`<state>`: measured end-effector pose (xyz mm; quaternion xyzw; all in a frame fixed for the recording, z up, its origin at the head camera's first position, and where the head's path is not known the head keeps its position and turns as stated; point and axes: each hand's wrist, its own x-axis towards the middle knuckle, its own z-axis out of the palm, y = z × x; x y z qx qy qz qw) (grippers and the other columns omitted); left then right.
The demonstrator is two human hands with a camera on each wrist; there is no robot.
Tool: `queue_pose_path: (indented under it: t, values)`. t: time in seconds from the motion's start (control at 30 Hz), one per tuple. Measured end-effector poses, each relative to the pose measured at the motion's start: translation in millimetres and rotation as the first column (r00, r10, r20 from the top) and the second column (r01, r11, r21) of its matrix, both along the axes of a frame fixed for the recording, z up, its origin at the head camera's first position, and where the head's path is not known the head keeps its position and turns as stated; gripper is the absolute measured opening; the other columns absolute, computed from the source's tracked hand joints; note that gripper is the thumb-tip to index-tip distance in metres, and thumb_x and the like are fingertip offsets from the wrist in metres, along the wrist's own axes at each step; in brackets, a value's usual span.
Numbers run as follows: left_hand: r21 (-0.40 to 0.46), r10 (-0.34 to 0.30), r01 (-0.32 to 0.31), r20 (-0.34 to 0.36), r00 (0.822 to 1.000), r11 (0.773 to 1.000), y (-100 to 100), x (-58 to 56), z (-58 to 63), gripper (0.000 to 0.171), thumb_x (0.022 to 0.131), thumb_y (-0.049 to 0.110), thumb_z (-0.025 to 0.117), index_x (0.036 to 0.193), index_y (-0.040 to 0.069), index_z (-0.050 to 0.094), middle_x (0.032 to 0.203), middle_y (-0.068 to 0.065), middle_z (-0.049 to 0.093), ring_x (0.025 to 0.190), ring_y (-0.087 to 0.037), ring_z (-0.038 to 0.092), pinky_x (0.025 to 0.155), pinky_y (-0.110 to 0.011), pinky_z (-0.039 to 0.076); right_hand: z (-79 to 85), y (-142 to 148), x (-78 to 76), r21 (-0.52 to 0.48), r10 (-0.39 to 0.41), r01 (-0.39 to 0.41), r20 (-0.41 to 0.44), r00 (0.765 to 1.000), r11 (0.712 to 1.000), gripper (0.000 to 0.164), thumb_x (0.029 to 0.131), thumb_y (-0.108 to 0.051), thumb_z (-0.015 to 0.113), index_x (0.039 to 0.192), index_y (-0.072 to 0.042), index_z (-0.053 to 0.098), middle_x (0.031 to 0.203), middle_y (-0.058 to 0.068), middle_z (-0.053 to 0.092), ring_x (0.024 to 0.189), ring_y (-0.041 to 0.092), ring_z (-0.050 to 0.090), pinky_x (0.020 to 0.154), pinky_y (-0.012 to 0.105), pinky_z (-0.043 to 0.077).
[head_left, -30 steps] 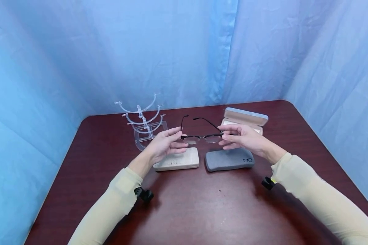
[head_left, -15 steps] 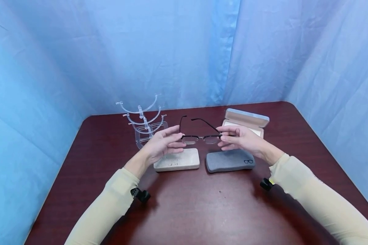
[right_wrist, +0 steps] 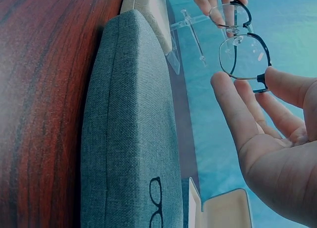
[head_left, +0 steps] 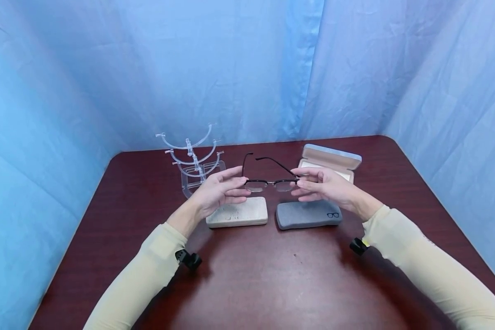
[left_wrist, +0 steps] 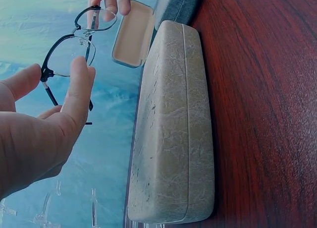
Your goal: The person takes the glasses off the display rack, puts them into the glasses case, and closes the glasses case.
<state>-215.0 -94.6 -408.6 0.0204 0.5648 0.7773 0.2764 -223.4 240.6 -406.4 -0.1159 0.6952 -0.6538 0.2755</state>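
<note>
A pair of eyeglasses with a dark upper rim and clear lenses is held up between both hands, its temples unfolded and pointing away from me. My left hand pinches the left end of the frame by the hinge. At the opposite hinge my right hand pinches the frame between thumb and fingers. Beneath the left hand lies a closed cream glasses case. Below the right hand is a closed grey glasses case with a small glasses print. In the left wrist view the eyeglasses appear above the cream case.
A clear glasses display stand with curved arms stands at the back left, partly behind the left hand. An open glasses case sits behind the right hand, its lid raised. Blue curtains surround the dark red table.
Over the last second the left hand and forearm have shifted slightly left. The grip of both hands on the eyeglasses stays the same, and the cases and stand remain in place.
</note>
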Motion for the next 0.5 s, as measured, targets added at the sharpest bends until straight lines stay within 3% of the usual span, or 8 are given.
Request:
queue_pose_path:
  t: [0.23, 0.5]
  values:
    - [0.012, -0.001, 0.000, 0.009, 1.000, 1.000, -1.6, -0.4, -1.2, 0.062, 0.103, 0.008, 0.060, 0.159, 0.008, 0.032, 0.150, -0.018, 0.048, 0.100, -0.027, 0.072, 0.090, -0.042, 0.058, 1.4, 2.0, 2.1, -0.027, 0.036, -0.036, 0.020, 0.999, 0.999, 0.062, 0.104, -0.014, 0.061, 0.156, 0.001, 0.030, 0.143, 0.034, 0.049, 0.115, 0.029, 0.067, 0.096, 0.043, 0.055]
    - [0.034, -0.005, 0.004, 0.022, 1.000, 0.999, -2.0, -1.5, -2.7, 0.059, 0.103, 0.008, 0.059, 0.157, 0.007, 0.035, 0.152, -0.018, 0.046, 0.100, -0.027, 0.073, 0.086, -0.039, 0.059, 3.4, 4.2, 3.9, -0.053, 0.051, -0.048, 0.044, 0.998, 0.997, 0.062, 0.104, -0.013, 0.060, 0.155, 0.001, 0.029, 0.135, 0.024, 0.059, 0.113, 0.032, 0.068, 0.095, 0.047, 0.055]
